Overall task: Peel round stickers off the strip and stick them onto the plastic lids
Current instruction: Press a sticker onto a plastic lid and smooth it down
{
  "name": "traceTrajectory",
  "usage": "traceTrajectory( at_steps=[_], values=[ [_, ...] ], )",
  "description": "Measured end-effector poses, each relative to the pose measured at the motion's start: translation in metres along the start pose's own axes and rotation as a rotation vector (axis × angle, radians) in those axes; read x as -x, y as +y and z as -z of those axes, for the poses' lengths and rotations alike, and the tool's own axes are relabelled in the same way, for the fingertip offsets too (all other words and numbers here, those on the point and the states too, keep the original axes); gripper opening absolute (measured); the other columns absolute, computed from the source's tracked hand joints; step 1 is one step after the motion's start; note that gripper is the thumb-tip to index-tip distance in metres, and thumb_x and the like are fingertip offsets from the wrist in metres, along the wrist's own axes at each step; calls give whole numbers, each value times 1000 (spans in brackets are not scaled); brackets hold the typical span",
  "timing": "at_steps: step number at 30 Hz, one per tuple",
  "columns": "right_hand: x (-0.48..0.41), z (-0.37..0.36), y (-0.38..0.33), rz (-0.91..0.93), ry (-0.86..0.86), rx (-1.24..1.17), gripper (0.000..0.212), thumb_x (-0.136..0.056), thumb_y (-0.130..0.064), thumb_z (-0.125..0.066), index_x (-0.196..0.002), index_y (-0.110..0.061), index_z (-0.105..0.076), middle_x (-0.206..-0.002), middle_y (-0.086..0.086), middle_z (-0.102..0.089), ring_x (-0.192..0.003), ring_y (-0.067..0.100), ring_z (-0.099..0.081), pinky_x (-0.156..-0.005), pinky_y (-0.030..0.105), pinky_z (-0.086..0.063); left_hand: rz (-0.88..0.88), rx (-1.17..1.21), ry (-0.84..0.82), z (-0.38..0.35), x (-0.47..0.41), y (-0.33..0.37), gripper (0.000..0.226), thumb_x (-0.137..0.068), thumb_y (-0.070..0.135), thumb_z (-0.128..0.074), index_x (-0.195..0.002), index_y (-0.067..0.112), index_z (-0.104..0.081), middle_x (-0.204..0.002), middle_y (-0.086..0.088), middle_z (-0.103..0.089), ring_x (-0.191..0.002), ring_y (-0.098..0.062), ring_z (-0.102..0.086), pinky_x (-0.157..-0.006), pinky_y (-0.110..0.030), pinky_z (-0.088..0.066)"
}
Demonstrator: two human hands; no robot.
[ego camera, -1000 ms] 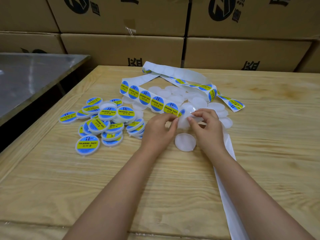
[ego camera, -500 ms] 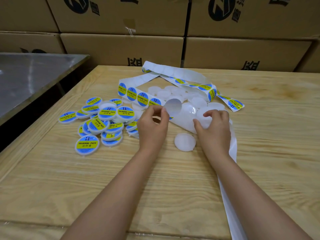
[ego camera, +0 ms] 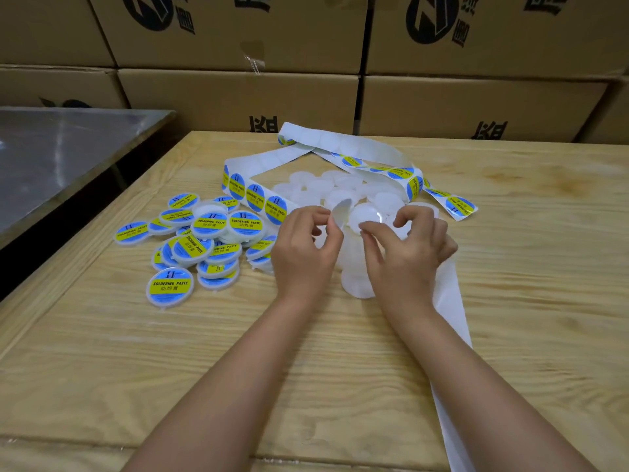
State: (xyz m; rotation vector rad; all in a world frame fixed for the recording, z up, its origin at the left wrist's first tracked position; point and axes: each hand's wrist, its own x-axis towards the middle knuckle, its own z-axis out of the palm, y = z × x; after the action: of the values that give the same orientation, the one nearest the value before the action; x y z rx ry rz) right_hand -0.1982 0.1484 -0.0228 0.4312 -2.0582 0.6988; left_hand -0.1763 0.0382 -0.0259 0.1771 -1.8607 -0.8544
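Note:
My left hand [ego camera: 303,247] pinches a peeled round sticker [ego camera: 340,214] by its edge, with the white back towards me. My right hand [ego camera: 408,247] holds a plain translucent plastic lid [ego camera: 366,216] right beside the sticker, fingers curled round it. The sticker strip [ego camera: 255,195], with blue and yellow stickers on it, loops across the table behind my hands. Its bare white backing [ego camera: 449,335] trails under my right wrist to the near edge. Another plain lid [ego camera: 357,284] lies on the table between my wrists.
Several labelled lids [ego camera: 204,233] are heaped to the left of my hands. Several plain lids [ego camera: 323,189] lie behind them inside the strip's loop. Cardboard boxes [ego camera: 238,97] are stacked behind the wooden table [ego camera: 136,352]. A metal table [ego camera: 68,148] stands at the left.
My left hand pulled a sticker off the strip and lifted it. My right hand took a plain lid from the heap and brought it up to the sticker.

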Motion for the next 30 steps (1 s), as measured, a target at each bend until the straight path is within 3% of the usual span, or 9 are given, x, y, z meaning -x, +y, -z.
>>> traceTrajectory(
  at_steps=[3,6,8,12,16,24,27,30],
  values=[
    [-1,0,-5,-153,-127,-293,8,-79,-21,-71,-84,-25,-75,-85,-3,-51,-86,25,-50,-75,28,-18,-74,-18,-26,-1,1,0,5,-78,3,-64,-75,0,-63,-85,-4,-69,-67,-23,-58,-57,-36,-50],
    [0,0,-9,-305,-258,-578,18,-84,-26,-67,-87,-44,-67,-86,-16,-48,-95,7,-44,-89,32,-29,-174,-40,-59,-2,3,0,11,-81,8,-62,-77,-1,-65,-87,-6,-69,-72,-25,-62,-59,-35,-52],
    [-1,2,-11,-383,-284,-674,23,-85,-26,-66,-83,-49,-63,-89,-17,-50,-98,4,-42,-93,32,-34,-234,-54,-64,-2,2,-1,12,-82,9,-60,-77,0,-66,-87,-7,-70,-73,-26,-63,-64,-33,-51],
    [-5,2,-9,-529,-271,-781,20,-85,-22,-66,-78,-41,-65,-92,-16,-50,-104,12,-45,-84,9,-32,-341,-74,-75,-2,0,-1,14,-84,9,-58,-78,1,-68,-88,-8,-71,-73,-25,-65,-70,-33,-47],
    [-6,0,-8,-595,-260,-851,21,-83,-21,-69,-75,-39,-66,-91,-15,-52,-101,14,-52,-82,22,-36,-413,-106,-62,-3,0,-2,14,-84,12,-61,-79,4,-71,-91,-6,-71,-77,-25,-67,-71,-33,-41],
    [-9,-3,4,-710,-188,-965,14,-84,-16,-68,-75,-28,-66,-94,-2,-60,-81,-2,-56,-69,9,-40,-490,-73,-125,1,2,-2,17,-77,5,-67,-93,8,-74,-90,-6,-69,-65,-25,-58,-67,-37,-43],
    [-10,-4,10,-731,-171,-1008,14,-86,-17,-66,-75,-26,-65,-94,4,-62,-79,0,-56,-71,11,-40,-451,20,-242,7,2,-1,12,-79,17,-65,-78,6,-68,-65,-3,-59,-58,-23,-53,-58,-37,-44],
    [-12,-6,17,-748,-156,-1004,16,-86,-17,-66,-75,-28,-65,-94,4,-63,-82,6,-56,-72,16,-40,-427,-32,-515,9,10,1,30,-73,33,-75,-67,9,-58,-56,0,-52,-53,-23,-52,-50,-30,-42]
  ],
)
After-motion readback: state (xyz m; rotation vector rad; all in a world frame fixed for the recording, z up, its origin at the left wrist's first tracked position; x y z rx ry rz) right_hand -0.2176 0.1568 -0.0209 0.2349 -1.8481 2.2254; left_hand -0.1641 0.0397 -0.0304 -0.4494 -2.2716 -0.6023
